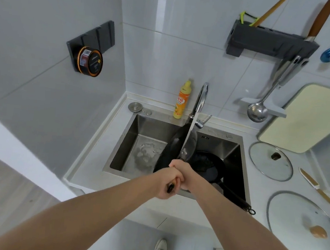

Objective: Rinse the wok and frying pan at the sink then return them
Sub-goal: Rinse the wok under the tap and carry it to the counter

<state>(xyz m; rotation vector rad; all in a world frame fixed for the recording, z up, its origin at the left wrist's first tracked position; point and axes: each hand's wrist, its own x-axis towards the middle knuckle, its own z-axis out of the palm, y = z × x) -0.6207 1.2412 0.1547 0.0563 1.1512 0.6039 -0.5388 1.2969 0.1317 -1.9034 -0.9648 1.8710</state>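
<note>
You are holding the wok [175, 145] tilted over the sink [130, 141] under the faucet [201, 97], with the frying pan [209, 165] lying in the basin at its three o'clock. The soap bottle [182, 100] is standing at the faucet's nine o'clock. Two lids [270, 161] are lying on the counter [254, 184] at the sink's three o'clock.

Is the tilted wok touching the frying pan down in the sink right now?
Cannot tell. In the head view the wok, gripped by both hands, overlaps the frying pan lying in the sink, hiding any contact or gap.
</note>
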